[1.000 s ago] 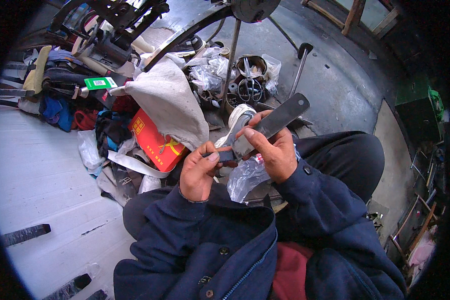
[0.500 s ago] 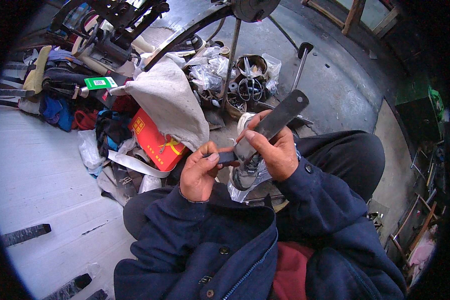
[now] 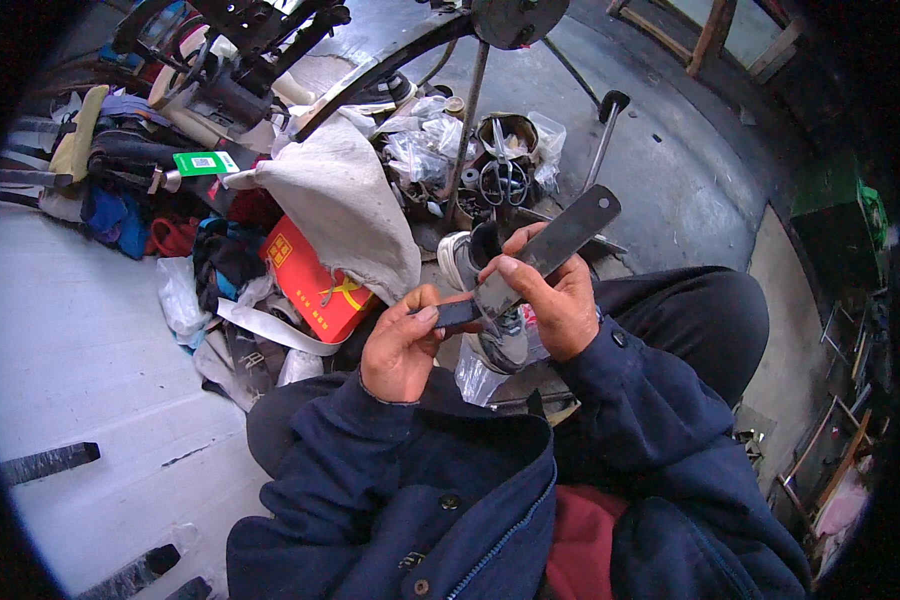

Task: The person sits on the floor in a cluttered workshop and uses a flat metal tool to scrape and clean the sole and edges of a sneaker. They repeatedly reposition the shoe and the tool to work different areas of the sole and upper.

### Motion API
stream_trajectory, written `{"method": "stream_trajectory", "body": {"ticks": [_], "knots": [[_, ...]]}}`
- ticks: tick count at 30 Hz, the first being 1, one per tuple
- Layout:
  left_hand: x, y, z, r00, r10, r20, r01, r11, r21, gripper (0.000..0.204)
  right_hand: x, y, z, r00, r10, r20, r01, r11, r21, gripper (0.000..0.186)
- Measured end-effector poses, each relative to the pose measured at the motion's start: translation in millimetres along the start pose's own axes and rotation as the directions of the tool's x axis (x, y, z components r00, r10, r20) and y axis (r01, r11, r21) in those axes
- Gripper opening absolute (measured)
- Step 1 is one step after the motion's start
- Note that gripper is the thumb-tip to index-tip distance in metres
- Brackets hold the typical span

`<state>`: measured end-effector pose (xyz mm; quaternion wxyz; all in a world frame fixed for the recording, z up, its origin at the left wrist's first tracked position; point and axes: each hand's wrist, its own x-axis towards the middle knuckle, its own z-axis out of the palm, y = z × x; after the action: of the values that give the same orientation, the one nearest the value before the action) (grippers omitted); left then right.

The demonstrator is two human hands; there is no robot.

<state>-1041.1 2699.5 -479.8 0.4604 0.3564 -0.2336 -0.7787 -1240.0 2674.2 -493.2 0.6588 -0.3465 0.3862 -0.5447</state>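
Observation:
My right hand [image 3: 558, 305] is closed round a flat, dark metal cobbler's knife [image 3: 580, 222] with a rounded end and a small hole. Its broad lower end [image 3: 495, 296] points down toward my left. Pinched between the thumb and fingers of my left hand [image 3: 402, 345] is a small dark strip [image 3: 457, 313], perhaps rubber. The strip's far end meets the knife's lower edge, though exact contact is hard to see. Below both hands sits a grey and white shoe [image 3: 500, 350], partly hidden by them. A second shoe [image 3: 457, 262] shows behind the knife.
A black iron machine [image 3: 380, 70] stands ahead. Scissors [image 3: 502, 180] rest in a tub among plastic bags. At left lie a red box [image 3: 315, 290], a pale cloth [image 3: 345, 195] and piled fabrics. A metal post [image 3: 602, 145] rises to the right of the tub.
The knife has shifted slightly right and down against the strip. More of the strip and of the shoe behind shows now. My left hand has barely moved.

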Motion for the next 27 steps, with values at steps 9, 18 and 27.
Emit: {"method": "stream_trajectory", "body": {"ticks": [9,18,27], "knots": [[-0.3,-2.1,-0.4,0.999,-0.021,0.038,0.021,1.0,0.002,0.017,0.8,-5.3,-3.9,0.992,0.126,0.012,-0.126,0.992,-0.004,0.024],[-1.2,3.1,8.3,0.991,-0.13,0.032,0.131,0.991,-0.036,0.021,-3.0,-6.3,7.6,0.999,0.034,-0.004,-0.034,0.996,-0.081,0.025],[1.5,-7.6,-9.8,0.986,-0.108,0.124,0.12,0.989,-0.091,0.013,-2.5,-1.7,5.2,1.0,0.028,-0.002,-0.028,0.989,-0.148,0.019]]}}
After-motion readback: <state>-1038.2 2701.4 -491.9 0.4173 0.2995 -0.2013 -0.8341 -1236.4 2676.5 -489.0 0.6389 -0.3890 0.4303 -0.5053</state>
